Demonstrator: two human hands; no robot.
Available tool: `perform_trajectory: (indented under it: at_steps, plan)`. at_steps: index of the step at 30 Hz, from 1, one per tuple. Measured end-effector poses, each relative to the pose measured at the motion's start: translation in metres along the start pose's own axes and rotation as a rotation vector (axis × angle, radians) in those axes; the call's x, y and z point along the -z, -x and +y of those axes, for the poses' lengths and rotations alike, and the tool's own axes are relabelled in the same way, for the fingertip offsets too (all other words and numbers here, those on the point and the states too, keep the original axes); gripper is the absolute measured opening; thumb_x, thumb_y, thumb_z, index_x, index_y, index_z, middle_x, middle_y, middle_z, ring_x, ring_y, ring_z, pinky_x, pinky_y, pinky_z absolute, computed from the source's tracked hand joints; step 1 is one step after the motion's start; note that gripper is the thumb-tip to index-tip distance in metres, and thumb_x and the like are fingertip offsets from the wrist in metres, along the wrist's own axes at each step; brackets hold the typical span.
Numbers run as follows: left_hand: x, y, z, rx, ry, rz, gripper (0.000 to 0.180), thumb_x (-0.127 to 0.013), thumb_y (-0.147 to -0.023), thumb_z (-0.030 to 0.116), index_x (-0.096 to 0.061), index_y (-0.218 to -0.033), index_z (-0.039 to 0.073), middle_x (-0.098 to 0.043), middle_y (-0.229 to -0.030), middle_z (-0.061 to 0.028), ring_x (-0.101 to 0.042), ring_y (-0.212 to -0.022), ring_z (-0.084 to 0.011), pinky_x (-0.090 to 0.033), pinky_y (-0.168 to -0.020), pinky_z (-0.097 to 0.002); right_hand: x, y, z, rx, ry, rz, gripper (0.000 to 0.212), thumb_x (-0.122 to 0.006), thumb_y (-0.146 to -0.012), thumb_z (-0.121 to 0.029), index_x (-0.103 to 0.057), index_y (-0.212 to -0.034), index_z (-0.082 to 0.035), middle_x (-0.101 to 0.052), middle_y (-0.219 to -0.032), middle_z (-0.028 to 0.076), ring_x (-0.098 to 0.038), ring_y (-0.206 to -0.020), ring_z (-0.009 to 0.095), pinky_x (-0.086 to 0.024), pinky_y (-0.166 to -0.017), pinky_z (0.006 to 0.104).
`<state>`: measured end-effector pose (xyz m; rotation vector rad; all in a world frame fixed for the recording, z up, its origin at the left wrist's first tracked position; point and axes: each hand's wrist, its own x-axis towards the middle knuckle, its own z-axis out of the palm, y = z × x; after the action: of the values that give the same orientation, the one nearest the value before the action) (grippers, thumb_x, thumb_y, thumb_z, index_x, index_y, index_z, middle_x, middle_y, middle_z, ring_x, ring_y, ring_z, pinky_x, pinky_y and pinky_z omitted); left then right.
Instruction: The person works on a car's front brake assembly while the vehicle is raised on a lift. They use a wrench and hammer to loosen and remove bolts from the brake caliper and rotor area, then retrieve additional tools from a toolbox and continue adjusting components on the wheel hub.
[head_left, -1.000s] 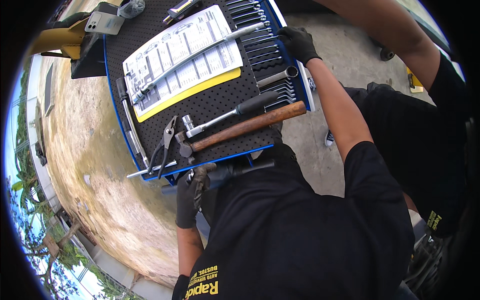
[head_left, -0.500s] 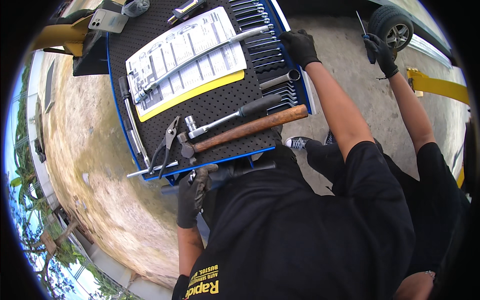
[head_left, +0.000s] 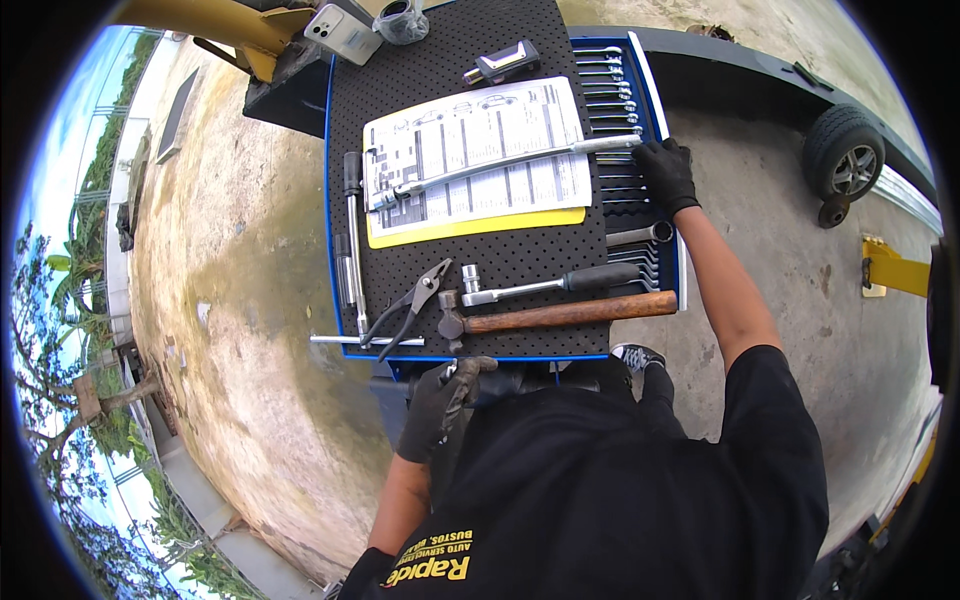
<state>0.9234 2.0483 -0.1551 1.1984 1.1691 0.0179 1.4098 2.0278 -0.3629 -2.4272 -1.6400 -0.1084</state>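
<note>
Black-gloved fingers of the right hand [head_left: 667, 176] curl over the rim of the open blue metal drawer [head_left: 647, 85] holding silver wrenches [head_left: 603, 73], probably steadying it, while the black-gloved left hand [head_left: 440, 405] seems clenched around a small silver piece [head_left: 450, 370].

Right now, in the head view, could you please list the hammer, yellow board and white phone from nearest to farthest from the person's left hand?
Nearest to the left hand first:
1. Hammer: along the near edge of the cart top.
2. Yellow board: mid-cart, under the papers.
3. White phone: by the far left corner.
</note>
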Motion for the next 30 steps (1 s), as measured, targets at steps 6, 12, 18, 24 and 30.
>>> perform_trajectory:
  at_steps: [6, 12, 18, 24, 30]
  plan:
    - [0.0, 0.003, 0.002, -0.01, 0.051, 0.032, 0.043, -0.054, -0.106, 0.037, -0.073, -0.116, -0.001, -0.049, -0.069, 0.0058, -0.041, -0.063, -0.0031, -0.03, -0.058, -0.0215, -0.005, 0.002, 0.005, 0.041, 0.039, 0.056, 0.017, -0.063, -0.088, -0.017, -0.067, -0.104, -0.021, -0.065, -0.102, 0.002, -0.062, -0.103, 0.03, -0.045, -0.086, 0.0491]
    - [-0.002, 0.001, 0.005, 0.008, 0.195, 0.033, 0.032, -0.059, -0.103, 0.024, -0.074, -0.114, -0.002, -0.048, -0.07, 0.0077, -0.04, -0.064, -0.0033, -0.032, -0.06, -0.0212, -0.003, 0.001, 0.007, 0.097, 0.061, 0.004, 0.016, -0.063, -0.087, -0.017, -0.068, -0.102, -0.019, -0.065, -0.1, 0.003, -0.062, -0.102, 0.03, -0.045, -0.086, 0.0494]
    - [-0.002, -0.005, 0.004, -0.027, -0.004, 0.016, 0.046, -0.052, -0.106, 0.039, -0.073, -0.116, -0.001, -0.049, -0.071, 0.0054, -0.041, -0.067, -0.0041, -0.03, -0.062, -0.023, 0.005, -0.007, 0.0, 0.105, 0.07, -0.098, 0.02, -0.063, -0.087, -0.014, -0.07, -0.106, -0.017, -0.069, -0.102, 0.005, -0.063, -0.105, 0.029, -0.044, -0.088, 0.0501]
    - [-0.009, -0.008, 0.007, -0.06, -0.068, 0.037, 0.042, -0.052, -0.107, 0.036, -0.074, -0.113, 0.001, -0.048, -0.069, 0.0064, -0.036, -0.061, -0.0025, -0.025, -0.056, -0.0228, 0.011, -0.031, 0.017, 0.106, 0.056, -0.267, 0.015, -0.065, -0.084, -0.014, -0.072, -0.097, -0.018, -0.075, -0.099, 0.006, -0.069, -0.101, 0.028, -0.049, -0.089, 0.0458]
    - [-0.008, 0.0, 0.006, -0.016, -0.077, 0.072, 0.041, -0.055, -0.106, 0.037, -0.075, -0.112, 0.002, -0.048, -0.067, 0.0073, -0.035, -0.057, -0.0013, -0.023, -0.052, -0.0216, 0.012, -0.048, 0.018, -0.066, 0.011, -0.309, 0.042, -0.08, -0.074, -0.022, -0.07, -0.114, -0.016, -0.071, -0.115, 0.012, -0.068, -0.11, 0.032, -0.053, -0.094, 0.0473]
